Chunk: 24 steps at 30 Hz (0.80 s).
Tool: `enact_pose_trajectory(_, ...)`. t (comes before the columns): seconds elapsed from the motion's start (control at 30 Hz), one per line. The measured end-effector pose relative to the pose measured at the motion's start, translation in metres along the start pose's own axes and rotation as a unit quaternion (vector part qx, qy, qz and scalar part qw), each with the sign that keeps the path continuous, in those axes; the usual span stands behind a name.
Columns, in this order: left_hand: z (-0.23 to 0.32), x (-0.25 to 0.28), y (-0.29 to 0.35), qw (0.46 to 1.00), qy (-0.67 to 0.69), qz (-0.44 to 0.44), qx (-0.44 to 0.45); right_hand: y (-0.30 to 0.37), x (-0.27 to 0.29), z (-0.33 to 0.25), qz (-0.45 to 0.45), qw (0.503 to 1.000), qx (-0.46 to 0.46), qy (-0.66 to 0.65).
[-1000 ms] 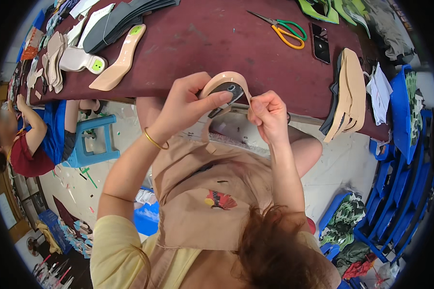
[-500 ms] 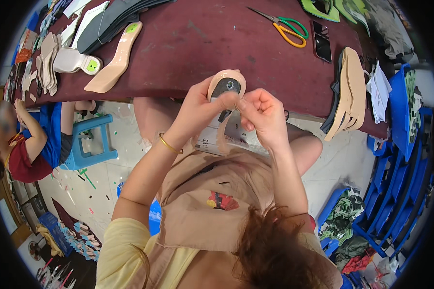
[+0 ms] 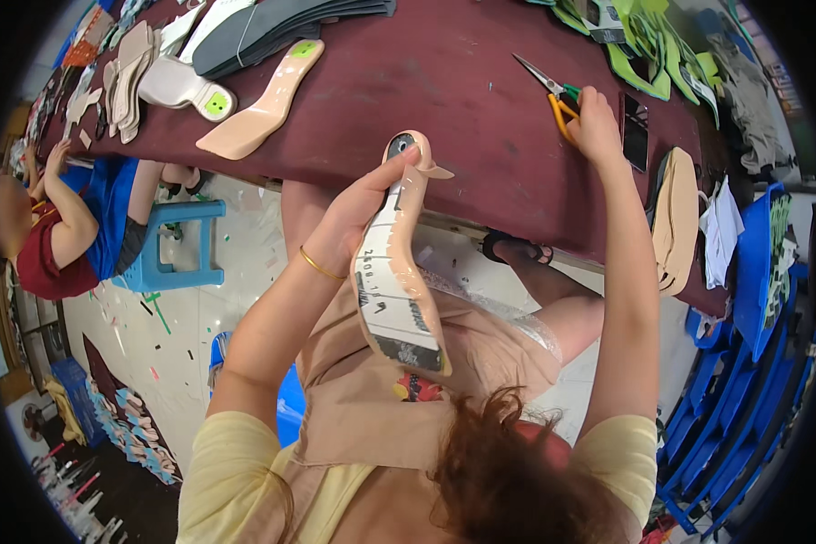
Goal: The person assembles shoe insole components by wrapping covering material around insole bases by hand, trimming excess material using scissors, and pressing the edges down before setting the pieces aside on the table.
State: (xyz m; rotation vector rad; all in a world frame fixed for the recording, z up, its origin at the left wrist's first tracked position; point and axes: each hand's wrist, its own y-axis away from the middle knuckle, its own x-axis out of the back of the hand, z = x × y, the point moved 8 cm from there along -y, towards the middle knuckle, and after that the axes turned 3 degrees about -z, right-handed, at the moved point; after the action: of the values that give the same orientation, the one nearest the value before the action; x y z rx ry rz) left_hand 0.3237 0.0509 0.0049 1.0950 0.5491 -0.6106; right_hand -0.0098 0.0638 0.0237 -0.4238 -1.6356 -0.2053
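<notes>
The scissors (image 3: 544, 78) lay on the maroon table (image 3: 462, 86), ahead and to the right of my left hand (image 3: 364, 201) and just beside the fingers of my right hand (image 3: 597, 131), which was clearly the nearer. Their long axis ran slantwise, blade tips pointing away from me and leftward, the yellow and green handles toward my right hand. Those fingers were bent down at the handles; I cannot tell whether they had closed on them. My left hand gripped the insole (image 3: 388, 272) near its narrow end, thumb pressed on top. The insole hung in front of me, its long axis running roughly from table edge to body, narrow end pointing away, broad end toward my apron (image 3: 372, 426), a loose peach flap jutting rightward.
</notes>
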Motion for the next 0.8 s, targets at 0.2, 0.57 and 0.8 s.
enact_pose_trajectory(0.2,-0.006,-0.029,0.014,0.955,0.188,-0.203,0.104,0.124,0.05,-0.122,-0.073,0.884,0.095,-0.452)
enact_pose_trajectory(0.57,-0.022,-0.047,0.02,0.944,0.183,-0.213,0.17,0.141,0.06,-0.145,-0.142,0.927,0.093,-0.334)
enact_pose_trajectory(0.8,-0.015,-0.025,0.013,0.985,0.144,-0.077,0.054,0.079,0.074,-0.105,0.142,0.986,0.082,-0.027)
